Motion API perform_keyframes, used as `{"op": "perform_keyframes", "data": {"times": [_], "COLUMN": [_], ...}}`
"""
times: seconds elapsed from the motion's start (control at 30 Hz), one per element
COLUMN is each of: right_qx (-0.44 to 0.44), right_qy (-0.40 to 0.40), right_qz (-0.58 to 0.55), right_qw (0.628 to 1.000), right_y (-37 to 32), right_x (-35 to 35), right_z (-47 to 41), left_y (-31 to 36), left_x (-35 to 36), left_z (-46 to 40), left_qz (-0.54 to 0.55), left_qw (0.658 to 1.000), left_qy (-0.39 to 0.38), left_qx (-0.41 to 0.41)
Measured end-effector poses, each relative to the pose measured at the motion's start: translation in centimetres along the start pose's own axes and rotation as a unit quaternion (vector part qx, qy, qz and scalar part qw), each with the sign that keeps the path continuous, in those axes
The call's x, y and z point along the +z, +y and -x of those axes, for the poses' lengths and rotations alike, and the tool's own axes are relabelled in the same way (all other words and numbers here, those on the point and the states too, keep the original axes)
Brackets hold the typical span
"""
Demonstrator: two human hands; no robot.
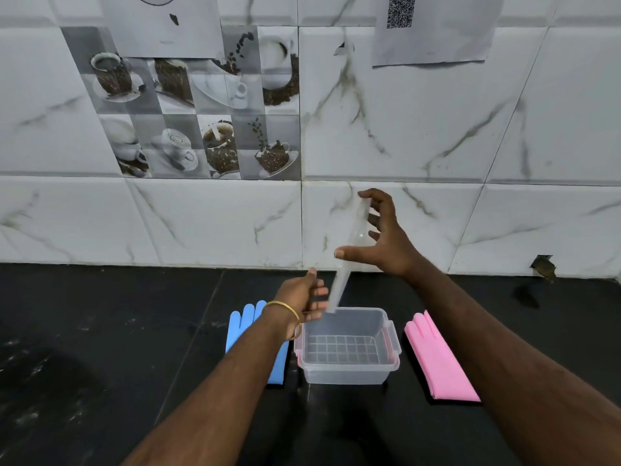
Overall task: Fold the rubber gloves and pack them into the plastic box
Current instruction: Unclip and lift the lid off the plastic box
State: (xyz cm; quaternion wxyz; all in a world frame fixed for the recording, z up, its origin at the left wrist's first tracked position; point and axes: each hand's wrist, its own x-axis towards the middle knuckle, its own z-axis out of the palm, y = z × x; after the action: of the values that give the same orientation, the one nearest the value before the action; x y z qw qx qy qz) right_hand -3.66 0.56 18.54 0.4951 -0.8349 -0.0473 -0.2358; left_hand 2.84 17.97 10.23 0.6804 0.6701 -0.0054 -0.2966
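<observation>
A clear plastic box [347,371] with pink side clips stands open and empty on the black counter. Above it I hold its transparent lid [346,260] on edge, nearly upright. My right hand [386,237] grips the lid's upper part between thumb and fingers. My left hand [307,295], with a gold bangle on the wrist, holds the lid's lower end just above the box's back left corner. Blue rubber gloves [243,326] lie flat left of the box, partly hidden by my left forearm. Pink rubber gloves [437,358] lie flat to the right.
A black stone counter [100,331] runs up to a white marble-tiled wall [437,146] just behind the box. Coffee-print tiles and a paper sheet with a QR code [401,11] are on the wall. A chipped hole [542,265] shows at the wall's base on the right.
</observation>
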Motion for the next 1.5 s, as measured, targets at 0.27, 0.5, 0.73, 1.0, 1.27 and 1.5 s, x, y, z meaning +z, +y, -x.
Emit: {"op": "perform_keyframes", "data": {"times": [0.27, 0.5, 0.73, 1.0, 1.27, 1.5], "right_qx": [0.109, 0.261, 0.333, 0.417, 0.477, 0.512], "right_qy": [0.059, 0.064, 0.094, 0.066, -0.033, -0.045], "right_qz": [-0.151, -0.048, -0.025, 0.007, 0.105, 0.107], "right_qw": [0.981, 0.962, 0.938, 0.907, 0.872, 0.851], "right_y": [5.6, 11.2, 16.1, 20.1, 22.2, 21.4], "right_x": [-1.9, -1.5, 0.0, 1.4, 2.5, 1.9], "right_z": [1.1, 2.1, 2.2, 2.2, 2.3, 2.1], "left_y": [2.2, 0.9, 0.2, -3.1, -5.6, -5.5], "left_x": [-1.1, -1.7, -1.8, -1.9, -2.2, -2.4], "left_z": [-2.1, -6.5, -11.0, -13.6, -15.0, -14.7], "left_qz": [0.086, -0.076, -0.223, -0.219, -0.309, -0.296], "left_qw": [0.994, 0.987, 0.968, 0.964, 0.939, 0.943], "left_qy": [0.066, 0.138, 0.112, 0.107, 0.092, 0.095], "left_qx": [-0.022, 0.025, -0.005, -0.102, -0.122, -0.116]}}
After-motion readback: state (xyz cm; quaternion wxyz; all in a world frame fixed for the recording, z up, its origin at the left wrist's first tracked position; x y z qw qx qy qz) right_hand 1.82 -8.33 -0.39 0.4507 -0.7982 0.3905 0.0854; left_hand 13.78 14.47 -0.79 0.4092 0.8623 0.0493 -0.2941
